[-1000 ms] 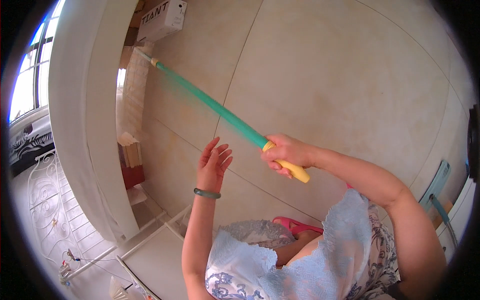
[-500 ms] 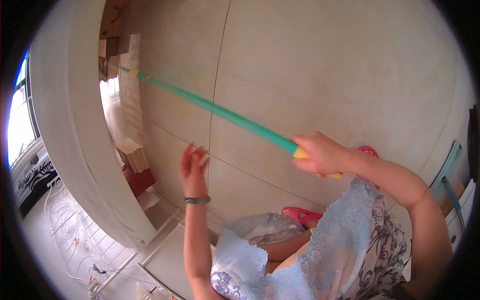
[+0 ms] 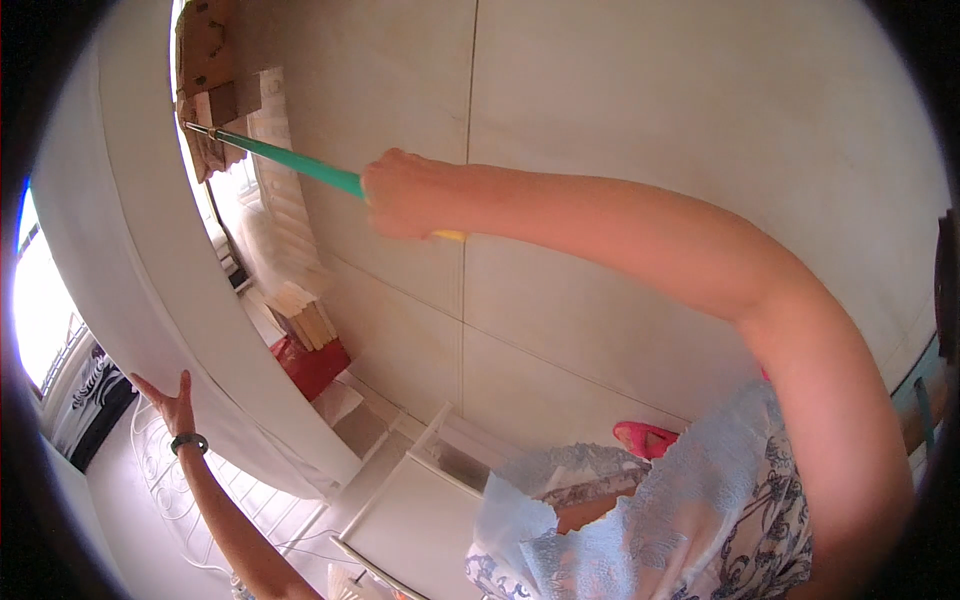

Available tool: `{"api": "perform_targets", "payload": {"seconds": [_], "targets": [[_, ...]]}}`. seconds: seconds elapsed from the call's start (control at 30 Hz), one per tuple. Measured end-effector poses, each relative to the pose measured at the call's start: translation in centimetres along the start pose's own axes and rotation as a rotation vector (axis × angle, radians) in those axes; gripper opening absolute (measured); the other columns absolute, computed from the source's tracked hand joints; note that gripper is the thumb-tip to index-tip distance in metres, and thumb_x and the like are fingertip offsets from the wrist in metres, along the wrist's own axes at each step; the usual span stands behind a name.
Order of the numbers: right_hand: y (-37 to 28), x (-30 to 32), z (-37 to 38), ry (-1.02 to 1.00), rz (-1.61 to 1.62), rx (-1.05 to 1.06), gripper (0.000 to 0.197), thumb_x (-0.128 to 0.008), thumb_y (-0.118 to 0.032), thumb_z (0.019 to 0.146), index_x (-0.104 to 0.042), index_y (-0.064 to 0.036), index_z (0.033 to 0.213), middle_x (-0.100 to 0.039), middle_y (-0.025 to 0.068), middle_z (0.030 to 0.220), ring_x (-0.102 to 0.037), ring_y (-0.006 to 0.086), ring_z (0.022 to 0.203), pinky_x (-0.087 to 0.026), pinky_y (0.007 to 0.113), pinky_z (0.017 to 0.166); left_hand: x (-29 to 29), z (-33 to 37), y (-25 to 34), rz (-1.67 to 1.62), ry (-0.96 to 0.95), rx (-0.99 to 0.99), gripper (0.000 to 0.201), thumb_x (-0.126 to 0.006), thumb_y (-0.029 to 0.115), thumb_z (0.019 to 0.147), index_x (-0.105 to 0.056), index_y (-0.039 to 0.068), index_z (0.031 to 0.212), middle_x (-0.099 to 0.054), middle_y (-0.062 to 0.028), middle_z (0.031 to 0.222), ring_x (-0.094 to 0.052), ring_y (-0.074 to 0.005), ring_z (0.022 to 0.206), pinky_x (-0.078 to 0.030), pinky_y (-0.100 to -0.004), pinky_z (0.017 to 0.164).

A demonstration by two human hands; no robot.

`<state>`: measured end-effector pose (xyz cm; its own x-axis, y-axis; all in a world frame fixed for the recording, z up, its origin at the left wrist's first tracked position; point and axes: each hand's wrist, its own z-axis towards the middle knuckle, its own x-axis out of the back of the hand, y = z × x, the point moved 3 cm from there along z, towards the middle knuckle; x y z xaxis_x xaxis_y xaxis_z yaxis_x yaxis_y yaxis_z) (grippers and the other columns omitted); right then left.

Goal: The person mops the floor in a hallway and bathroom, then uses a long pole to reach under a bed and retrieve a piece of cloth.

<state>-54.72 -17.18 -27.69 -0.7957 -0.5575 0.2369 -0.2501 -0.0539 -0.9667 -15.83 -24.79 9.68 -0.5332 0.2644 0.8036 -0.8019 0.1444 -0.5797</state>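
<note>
My right hand (image 3: 410,195) is closed around a long green pole (image 3: 300,165), near its yellow end. From there the pole runs left over the floor and reaches the cardboard boxes beneath a long white raised piece of furniture, perhaps a bed (image 3: 165,250). Whatever is on the pole's far end is hidden. With fingers spread, my left hand (image 3: 172,408) is at the lower outer part of the white furniture; it seems to rest there, and a dark bangle circles the wrist.
Brown cardboard boxes (image 3: 205,50) lie under the white furniture, with a red box (image 3: 310,365) nearer me. A white-framed stand (image 3: 410,500) is close by on my left. Pale tiles (image 3: 620,100) cover the floor. A pink shoe (image 3: 645,438) shows below the dress.
My right hand has pushed the pole leftward, farther under the white furniture. My left hand has moved left and down from over the floor to the furniture, fingers now spread.
</note>
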Motion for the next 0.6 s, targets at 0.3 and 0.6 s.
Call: {"api": "perform_targets", "payload": {"seconds": [0.3,0.6], "targets": [[-1.4,4.2,11.1,0.532,-0.439,0.145,0.051,-0.059,-0.012,0.072,-0.042,0.0036,0.117,-0.060,0.0165,0.079,-0.061,0.0285,0.077,-0.051,0.039,0.058,-3.8,1.7,1.6,0.214,0.025,-0.028,0.095,-0.064,0.039,0.074,0.000,0.015,0.139,-0.013,-0.0161,0.143,-0.010,-0.0414,0.129,-0.014,-0.0473,0.105],[4.5,1.9,-1.1,0.298,-0.538,0.005,0.068,-0.051,0.001,0.072,-0.026,-0.0136,0.134,-0.058,0.0113,0.071,-0.057,0.0262,0.062,-0.045,0.037,0.052,-2.8,1.0,0.1,0.030,-0.055,0.032,0.083,-0.059,0.034,0.080,-0.005,0.015,0.140,-0.010,-0.0144,0.144,-0.009,-0.0344,0.132,-0.012,-0.0405,0.106]]}}
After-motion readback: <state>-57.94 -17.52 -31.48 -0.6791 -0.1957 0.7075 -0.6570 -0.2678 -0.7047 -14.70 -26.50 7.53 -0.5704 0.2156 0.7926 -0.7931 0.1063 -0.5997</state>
